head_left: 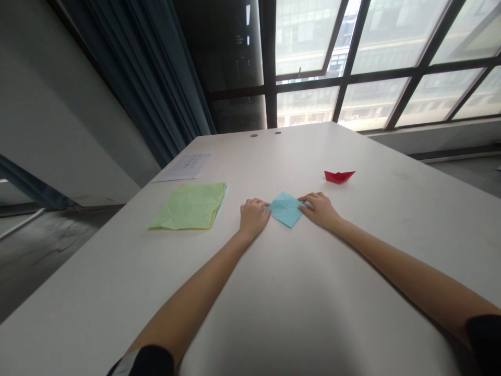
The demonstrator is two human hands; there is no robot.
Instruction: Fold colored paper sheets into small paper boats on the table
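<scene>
A folded light blue paper square (285, 209) lies like a diamond on the white table (297, 292). My left hand (253, 214) rests at its left corner, fingers curled and pinching the paper's edge. At the right corner my right hand (319, 208) presses down on the paper with bent fingers. Both forearms stretch across the table toward it.
A red paper boat (338, 176) sits beyond my right hand. A stack of green and yellow paper sheets (191, 206) lies to the left, with a printed white sheet (183, 166) behind it. Dark curtains and large windows stand past the table's far edge.
</scene>
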